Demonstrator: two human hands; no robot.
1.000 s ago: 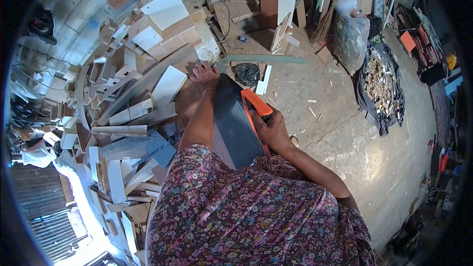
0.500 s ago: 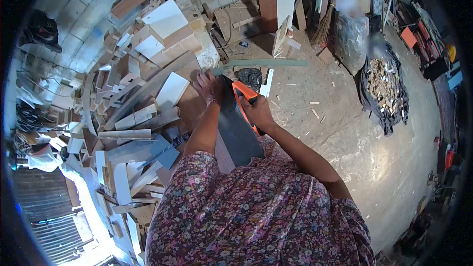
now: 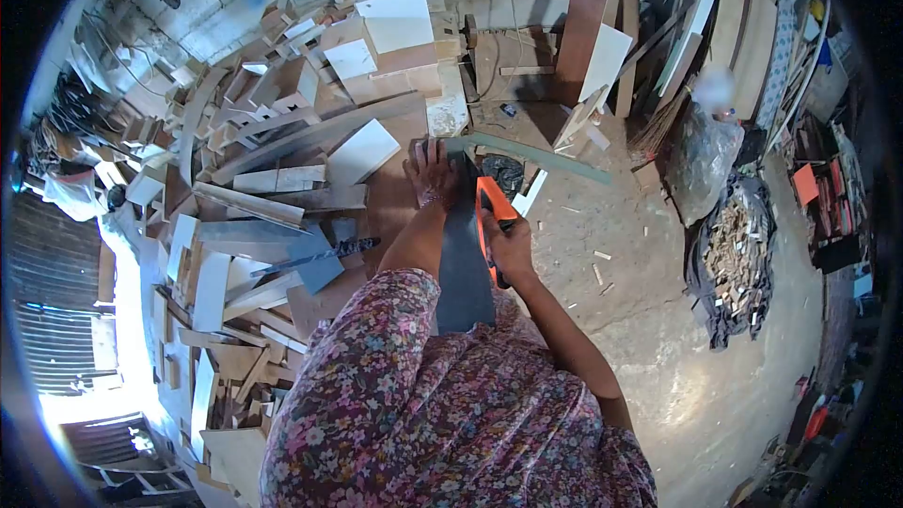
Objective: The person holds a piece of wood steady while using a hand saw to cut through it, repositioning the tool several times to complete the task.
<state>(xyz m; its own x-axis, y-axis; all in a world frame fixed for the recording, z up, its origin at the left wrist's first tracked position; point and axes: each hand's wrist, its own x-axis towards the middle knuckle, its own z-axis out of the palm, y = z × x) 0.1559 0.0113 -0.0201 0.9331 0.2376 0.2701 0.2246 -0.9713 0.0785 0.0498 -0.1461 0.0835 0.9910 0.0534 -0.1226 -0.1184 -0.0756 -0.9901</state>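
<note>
My right hand (image 3: 508, 243) is closed around the orange and black handle of a hand saw (image 3: 486, 196). The saw stands along the right edge of a long dark grey board (image 3: 464, 273), and its blade is hard to make out. My left hand (image 3: 432, 177) lies on the upper left side of that board, fingers stretched out and spread. The board's near end reaches my floral clothing. Just past its far end, a narrow greenish strip (image 3: 546, 158) lies on the floor beside a black plastic bag (image 3: 502, 172).
Wood offcuts (image 3: 273, 179) are heaped to my left, with a white block (image 3: 365, 152) near my left hand. A dark patterned strip (image 3: 324, 254) lies near my left elbow. At right stand a clear plastic sack (image 3: 701, 165) and a dark sack of wood scraps (image 3: 734, 254). Boards (image 3: 588, 23) lean at the back.
My view has turned left and tipped up, so the surroundings sit lower and further right. The right hand still grips the saw, and the left hand stays on the board.
</note>
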